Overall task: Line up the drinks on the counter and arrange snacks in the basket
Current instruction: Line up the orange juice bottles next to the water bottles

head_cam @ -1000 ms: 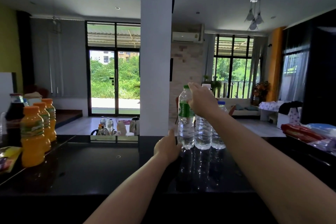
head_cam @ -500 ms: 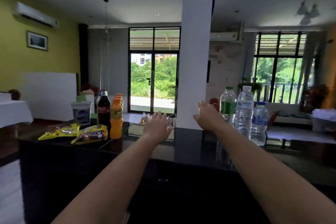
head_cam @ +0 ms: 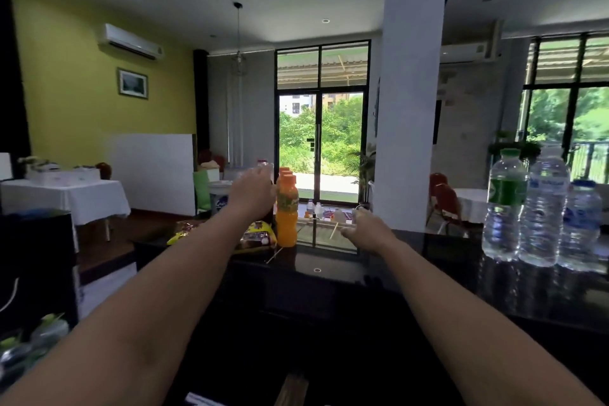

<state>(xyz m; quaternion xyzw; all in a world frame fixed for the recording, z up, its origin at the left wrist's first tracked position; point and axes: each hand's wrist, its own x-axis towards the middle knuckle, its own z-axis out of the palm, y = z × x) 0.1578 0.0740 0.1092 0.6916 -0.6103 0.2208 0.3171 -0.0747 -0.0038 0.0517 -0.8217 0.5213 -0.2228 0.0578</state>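
Three clear water bottles stand close together at the counter's right: a green-labelled one, a taller one and a short one. Orange juice bottles stand in a row at the far left of the black counter, with yellow snack packets lying beside them. My left hand is raised just left of the juice, fingers spread in front of a dark bottle that it mostly hides. My right hand hovers over the counter's middle, fingers apart and holding nothing.
A white tub stands behind the snacks. A white pillar rises behind the counter. A white-clothed table is at the left, red chairs at the right. Wrapped items lie at the lower left.
The view has swung left, leaving the water bottles at the right edge. My right hand left them and dropped to the middle; my left hand rose up to the juice and dark bottle.
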